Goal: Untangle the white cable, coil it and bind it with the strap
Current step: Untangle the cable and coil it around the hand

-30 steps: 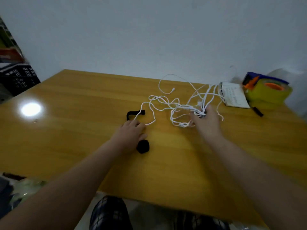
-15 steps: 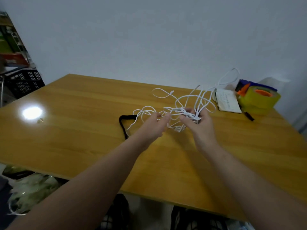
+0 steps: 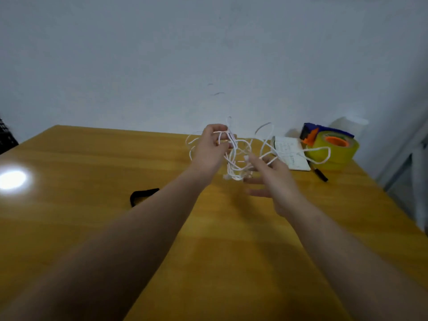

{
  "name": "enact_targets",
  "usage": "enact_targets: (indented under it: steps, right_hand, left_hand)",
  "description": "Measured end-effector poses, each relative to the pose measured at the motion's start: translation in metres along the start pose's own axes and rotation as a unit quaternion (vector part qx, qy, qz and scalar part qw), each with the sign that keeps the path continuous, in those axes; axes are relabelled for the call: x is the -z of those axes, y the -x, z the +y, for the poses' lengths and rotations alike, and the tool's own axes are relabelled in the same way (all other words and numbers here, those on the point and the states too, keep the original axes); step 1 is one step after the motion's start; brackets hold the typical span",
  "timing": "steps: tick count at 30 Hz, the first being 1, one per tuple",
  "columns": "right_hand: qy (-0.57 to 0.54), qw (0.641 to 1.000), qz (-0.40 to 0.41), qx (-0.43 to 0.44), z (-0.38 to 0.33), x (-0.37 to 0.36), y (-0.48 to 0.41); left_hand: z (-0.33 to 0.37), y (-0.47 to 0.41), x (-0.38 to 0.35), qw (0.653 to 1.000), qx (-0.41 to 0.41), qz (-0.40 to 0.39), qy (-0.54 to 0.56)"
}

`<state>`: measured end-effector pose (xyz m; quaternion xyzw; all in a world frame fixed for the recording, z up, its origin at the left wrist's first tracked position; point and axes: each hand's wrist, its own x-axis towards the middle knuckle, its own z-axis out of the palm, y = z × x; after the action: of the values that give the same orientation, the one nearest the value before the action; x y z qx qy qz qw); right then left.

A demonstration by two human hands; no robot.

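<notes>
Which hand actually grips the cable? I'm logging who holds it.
The left hand: its fingers curl shut around strands of the white cable. The right hand is spread open beside the tangle.

White cable [image 3: 234, 156], black strap [image 3: 143, 194], yellow-brown wood-grain table [image 3: 92, 163].

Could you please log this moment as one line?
stage: untangling | left hand: gripping cable, lifted | right hand: fingers spread in loops | strap: on table, untouched

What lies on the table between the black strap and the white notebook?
In the head view, only bare wooden table; the left forearm crosses above it between the black strap and white notebook.
</notes>
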<state>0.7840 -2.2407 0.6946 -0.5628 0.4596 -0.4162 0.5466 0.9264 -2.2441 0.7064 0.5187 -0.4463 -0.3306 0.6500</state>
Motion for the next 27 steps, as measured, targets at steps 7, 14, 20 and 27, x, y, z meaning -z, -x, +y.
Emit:
enact_targets:
  steps: [7, 14, 20, 27]
  right_hand:
    - [0.184, 0.978, 0.008, 0.098, -0.020, 0.026, 0.013]
    - [0.231, 0.947, -0.076, 0.210, -0.035, -0.006, -0.004]
    - [0.227, 0.940, -0.222, 0.122, 0.001, -0.024, -0.017]
    - [0.007, 0.991, -0.090, 0.098, 0.008, -0.030, -0.025]
  left_hand:
    - [-0.009, -0.013, 0.017, 0.999, 0.036, -0.011, 0.003]
    - [0.018, -0.005, 0.022, 0.987, 0.044, -0.045, 0.148]
    - [0.036, -0.002, 0.041, 0.974, 0.025, -0.092, 0.204]
    - [0.012, 0.005, 0.079, 0.997, 0.044, -0.069, -0.001]
